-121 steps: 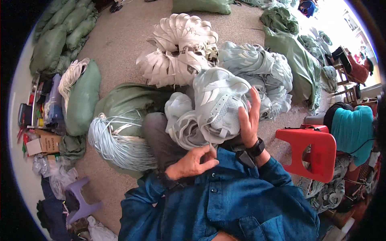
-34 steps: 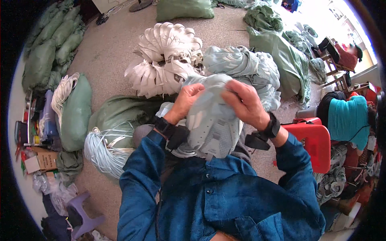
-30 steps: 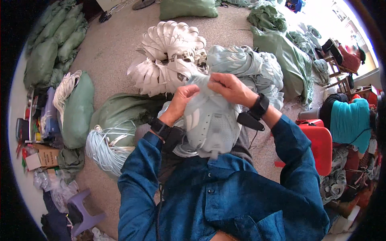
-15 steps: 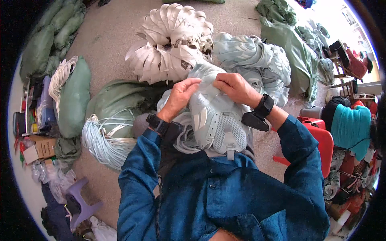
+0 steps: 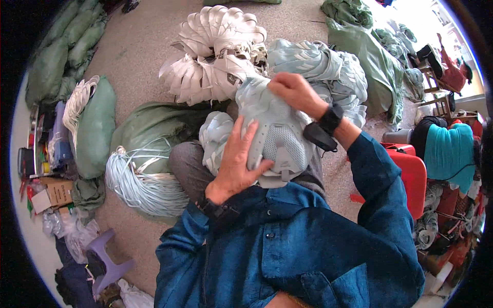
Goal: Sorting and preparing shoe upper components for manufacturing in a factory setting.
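Observation:
A stack of pale blue shoe uppers [image 5: 288, 142] lies across my lap, its perforated edge and mesh tongue toward my body. My left hand [image 5: 233, 164] rests on its near left side, fingers stretched out and apart. At the far end, my right hand [image 5: 298, 93] is closed, pinching the edge of an upper; its fingertips are partly hidden. More pale blue uppers [image 5: 213, 136] show left of my left hand. Beyond my hands sit a fanned ring of white shoe uppers [image 5: 221, 28] and a bundle of pale blue ones [image 5: 323, 66].
To the left, pale blue laces [image 5: 141, 177] hang over a green sack [image 5: 149, 123], with a fuller green sack [image 5: 97, 133] behind. A purple stool [image 5: 105, 256] stands at lower left. On the right are a red stool [image 5: 408, 177] and a teal cloth bundle [image 5: 449, 156].
My left hand has come off the far part of the uppers and moved nearer my body, its fingers now spread on the near side. My right hand has shifted slightly up and left.

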Available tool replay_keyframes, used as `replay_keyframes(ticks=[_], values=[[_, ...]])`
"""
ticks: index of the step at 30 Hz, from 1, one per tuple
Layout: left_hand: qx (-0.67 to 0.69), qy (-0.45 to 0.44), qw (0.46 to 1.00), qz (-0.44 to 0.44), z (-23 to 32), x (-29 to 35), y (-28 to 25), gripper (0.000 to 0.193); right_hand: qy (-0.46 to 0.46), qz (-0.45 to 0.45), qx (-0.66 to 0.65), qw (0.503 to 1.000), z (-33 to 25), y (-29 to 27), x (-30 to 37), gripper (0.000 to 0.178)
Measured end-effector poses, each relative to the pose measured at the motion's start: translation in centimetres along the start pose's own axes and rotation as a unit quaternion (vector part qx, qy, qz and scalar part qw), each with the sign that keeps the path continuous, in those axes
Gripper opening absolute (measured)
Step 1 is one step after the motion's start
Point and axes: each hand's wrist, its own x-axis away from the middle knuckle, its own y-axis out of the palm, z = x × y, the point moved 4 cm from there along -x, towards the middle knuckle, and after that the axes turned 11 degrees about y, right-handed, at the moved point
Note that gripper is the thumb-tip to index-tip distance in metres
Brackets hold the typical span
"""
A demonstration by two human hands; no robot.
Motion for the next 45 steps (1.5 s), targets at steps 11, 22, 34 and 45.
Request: replay_keyframes(ticks=[11, 22, 34, 45], values=[[0.145, -0.063, 0.983, 0.098, -3.5, -1.9, -0.3, 0.042, 0.142, 0.018, -0.367, 0.919, 4.6, 1.4, 16.5, 0.048], [0.28, -0.169, 0.934, 0.145, -3.0, 0.5, -1.4, 0.043, 0.103, 0.066, -0.305, 0.945, 4.8, 5.2, 19.9, 0.029], [0.003, -0.071, 0.945, 0.32, 0.9, 2.0, 1.4, 0.04, 0.027, 0.048, -0.043, 0.998, 5.7, 6.7, 15.2, 0.039], [0.078, -0.116, 0.948, 0.286, 0.7, 1.9, 1.7, 0.048, 0.143, 0.089, -0.316, 0.934, 3.5, 4.8, 17.3, 0.019]])
